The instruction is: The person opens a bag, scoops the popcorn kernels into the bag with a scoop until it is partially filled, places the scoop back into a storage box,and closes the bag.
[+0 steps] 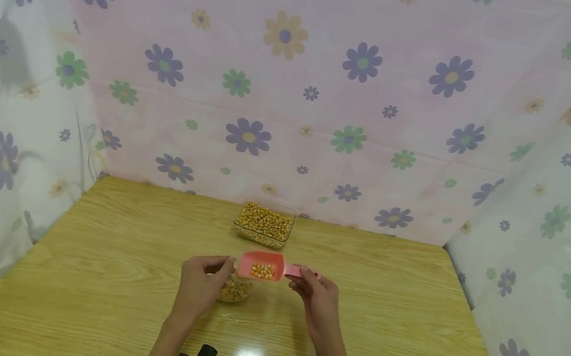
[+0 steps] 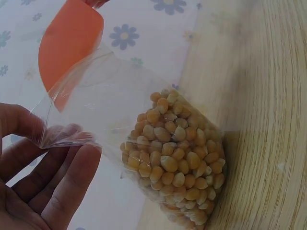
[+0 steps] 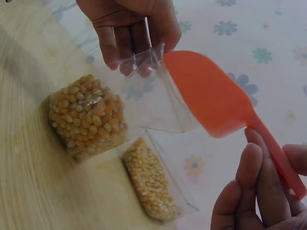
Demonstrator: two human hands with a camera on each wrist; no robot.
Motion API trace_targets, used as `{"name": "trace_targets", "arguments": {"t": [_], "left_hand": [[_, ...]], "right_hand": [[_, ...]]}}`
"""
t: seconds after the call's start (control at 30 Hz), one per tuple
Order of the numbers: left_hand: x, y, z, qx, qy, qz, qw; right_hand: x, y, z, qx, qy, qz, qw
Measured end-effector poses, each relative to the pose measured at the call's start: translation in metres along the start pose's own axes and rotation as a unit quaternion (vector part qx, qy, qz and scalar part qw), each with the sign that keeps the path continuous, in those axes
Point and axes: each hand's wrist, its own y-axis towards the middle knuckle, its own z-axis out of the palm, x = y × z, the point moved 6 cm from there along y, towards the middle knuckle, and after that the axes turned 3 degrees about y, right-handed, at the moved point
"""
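Observation:
My right hand (image 1: 319,300) grips the handle of a pink-orange scoop (image 1: 244,265), which carries some corn kernels (image 1: 263,270). With thumb and fingers my left hand (image 1: 200,285) pinches the rim of a clear plastic bag (image 2: 120,81). The bag's lower part bulges with corn kernels (image 2: 177,153) and stands on the table. In the left wrist view the scoop's front edge (image 2: 62,98) reaches into the bag's mouth. The right wrist view shows the scoop from below, its tip close to the left hand's fingers (image 3: 160,28).
Behind the hands, a clear rectangular container (image 1: 260,241) full of corn kernels stands near the back of the wooden table (image 1: 383,303). Flower-patterned cloth (image 1: 321,85) hangs at the back and both sides.

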Motion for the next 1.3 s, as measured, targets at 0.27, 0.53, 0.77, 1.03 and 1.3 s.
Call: {"name": "trace_targets", "arguments": {"t": [0.27, 0.53, 0.77, 1.03, 1.3], "left_hand": [[-0.004, -0.001, 0.001, -0.006, 0.026, 0.009, 0.9996], [-0.004, -0.002, 0.001, -0.003, 0.030, 0.012, 0.9995], [-0.005, -0.004, 0.002, -0.003, 0.031, 0.020, 0.9993], [-0.005, -0.004, 0.003, -0.002, 0.023, 0.026, 0.9994], [-0.004, -0.004, 0.002, -0.004, 0.022, 0.031, 0.9993]], "right_hand": [[0.016, -0.008, 0.006, -0.007, -0.121, -0.043, 0.992], [0.030, -0.017, 0.020, -0.008, -0.179, -0.074, 0.981], [0.047, -0.037, 0.041, 0.009, -0.271, -0.157, 0.950], [0.054, -0.049, 0.055, 0.011, -0.316, -0.177, 0.932], [0.054, -0.049, 0.055, 0.015, -0.320, -0.180, 0.930]]}}
